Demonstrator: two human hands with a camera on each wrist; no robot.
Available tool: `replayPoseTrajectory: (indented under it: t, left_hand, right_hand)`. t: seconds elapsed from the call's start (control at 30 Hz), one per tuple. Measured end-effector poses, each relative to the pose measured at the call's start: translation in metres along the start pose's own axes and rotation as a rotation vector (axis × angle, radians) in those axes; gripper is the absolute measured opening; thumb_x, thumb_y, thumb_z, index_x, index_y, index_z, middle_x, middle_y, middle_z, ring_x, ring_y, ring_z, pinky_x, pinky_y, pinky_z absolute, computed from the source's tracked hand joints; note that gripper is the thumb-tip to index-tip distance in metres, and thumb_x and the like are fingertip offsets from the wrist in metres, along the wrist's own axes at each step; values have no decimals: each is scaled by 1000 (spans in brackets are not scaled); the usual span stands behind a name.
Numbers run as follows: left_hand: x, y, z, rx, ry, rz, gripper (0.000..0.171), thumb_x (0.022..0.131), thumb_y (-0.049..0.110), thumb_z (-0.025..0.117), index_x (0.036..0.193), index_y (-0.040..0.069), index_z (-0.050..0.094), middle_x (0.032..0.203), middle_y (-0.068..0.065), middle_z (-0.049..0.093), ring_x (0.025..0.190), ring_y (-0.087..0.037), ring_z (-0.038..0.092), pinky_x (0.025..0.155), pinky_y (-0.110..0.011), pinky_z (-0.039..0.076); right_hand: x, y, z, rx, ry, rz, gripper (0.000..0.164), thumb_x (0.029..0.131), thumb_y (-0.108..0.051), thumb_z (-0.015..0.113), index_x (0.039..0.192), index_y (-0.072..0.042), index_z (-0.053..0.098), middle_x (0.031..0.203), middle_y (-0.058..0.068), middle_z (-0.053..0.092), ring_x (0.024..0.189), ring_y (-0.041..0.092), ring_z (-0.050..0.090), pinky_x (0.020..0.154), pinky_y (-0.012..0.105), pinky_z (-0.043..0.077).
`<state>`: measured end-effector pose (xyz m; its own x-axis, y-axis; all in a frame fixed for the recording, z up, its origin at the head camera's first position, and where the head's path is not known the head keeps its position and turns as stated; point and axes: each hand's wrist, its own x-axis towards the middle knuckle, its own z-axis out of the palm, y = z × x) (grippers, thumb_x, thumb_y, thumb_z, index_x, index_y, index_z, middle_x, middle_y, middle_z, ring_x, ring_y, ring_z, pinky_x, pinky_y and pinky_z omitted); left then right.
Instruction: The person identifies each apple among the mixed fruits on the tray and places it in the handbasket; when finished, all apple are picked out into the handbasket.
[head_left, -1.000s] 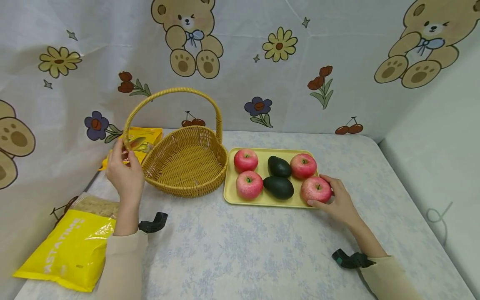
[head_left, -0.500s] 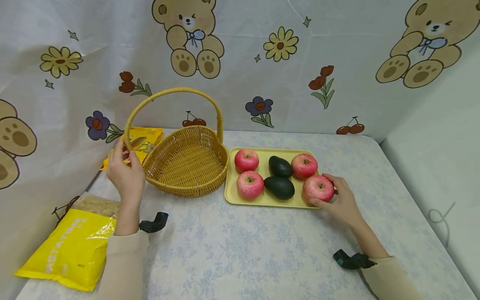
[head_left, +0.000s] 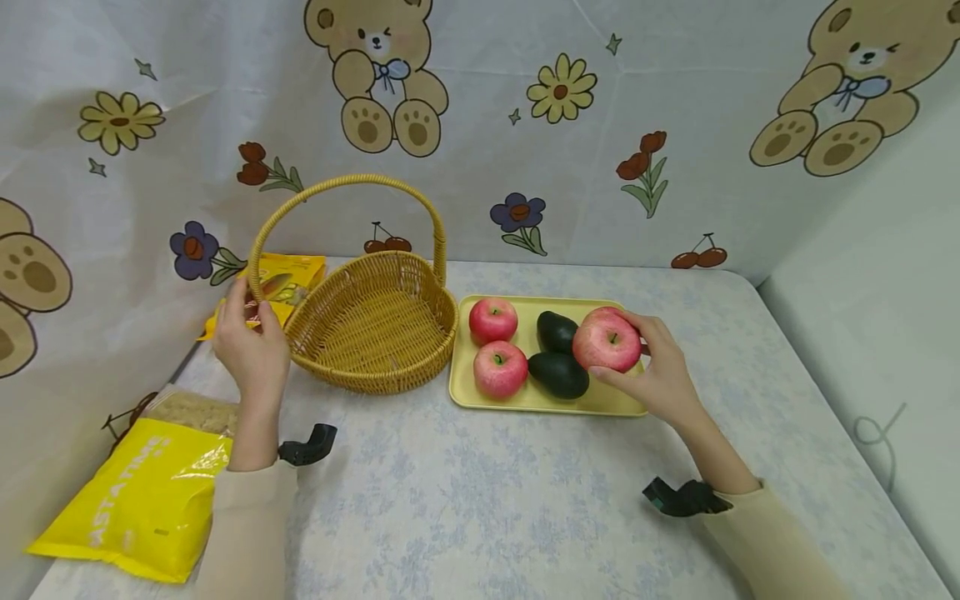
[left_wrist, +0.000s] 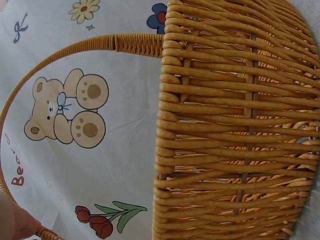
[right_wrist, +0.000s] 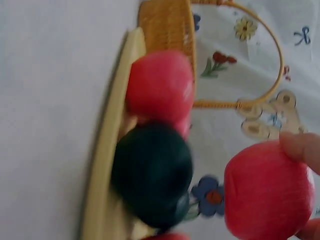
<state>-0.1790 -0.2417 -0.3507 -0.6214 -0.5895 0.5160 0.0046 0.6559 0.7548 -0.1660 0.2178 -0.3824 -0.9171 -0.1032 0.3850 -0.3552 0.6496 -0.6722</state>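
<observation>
My right hand (head_left: 662, 375) holds a red apple (head_left: 606, 343) between thumb and fingers, raised over the right part of a yellow tray (head_left: 611, 404). In the right wrist view this apple (right_wrist: 267, 192) hangs higher than the tray's contents. Two avocados (head_left: 558, 375) lie in the tray's middle, and two apples (head_left: 500, 369) lie at its left. Another apple is mostly hidden behind the held one. My left hand (head_left: 253, 346) grips the handle of a wicker basket (head_left: 375, 325) low on its left side. The left wrist view shows the basket's woven wall (left_wrist: 235, 120) close up.
A yellow pasta bag (head_left: 142, 492) lies at the table's left front. Behind the basket's left side is an orange-yellow packet (head_left: 300, 271). A patterned cloth (head_left: 465, 108) hangs along the back, and a white wall (head_left: 877, 333) stands at the right.
My right hand has lifted the front right apple off the tray and moved it left and up, in front of the apple behind. My left hand and the basket have stayed put.
</observation>
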Motion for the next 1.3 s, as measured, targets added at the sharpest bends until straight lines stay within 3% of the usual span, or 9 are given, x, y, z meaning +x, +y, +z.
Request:
replayPoseTrajectory:
  t: [0.17,0.4,0.63,0.93,1.3]
  left_hand:
    - [0,0,0,-5,-11,-19,35,90,16,48,124,21,52,108,-9,58,92,-19,55,71,-30,45]
    - [0,-1,0,-11,-4,-16,36,90,15,47,125,21,52,108,-9,58,92,-20,54,73,-34,46]
    - [1,-2,0,1,-13,-30,37,90,14,48,126,20,51,109,-8,58,93,-19,55,74,-32,47]
    - [2,-1,1,-11,-32,-42,37,90,16,47,127,22,50,111,-8,57,94,-17,53,75,-31,46]
    - [1,-1,0,-20,-29,-41,38,90,15,48,127,22,50,112,-8,57,94,-19,54,75,-33,47]
  right_hand:
    - [23,-36,25,55,-33,29,80,62,-38,78,130,-14,42,120,4,46,106,18,44,82,38,45]
    - [51,-81,75,104,-75,-24,82,60,-50,75,129,-19,43,120,-1,46,105,11,44,84,33,44]
    - [74,-117,130,100,-129,-69,81,61,-50,74,129,-20,42,119,-4,47,107,10,43,85,30,44]
    - [93,-142,197,56,-213,-64,82,61,-50,74,129,-18,41,118,-2,47,106,13,44,85,30,44]
    - [112,-157,246,-24,-274,-10,85,60,-45,76,129,-10,41,123,3,47,111,17,45,92,32,40]
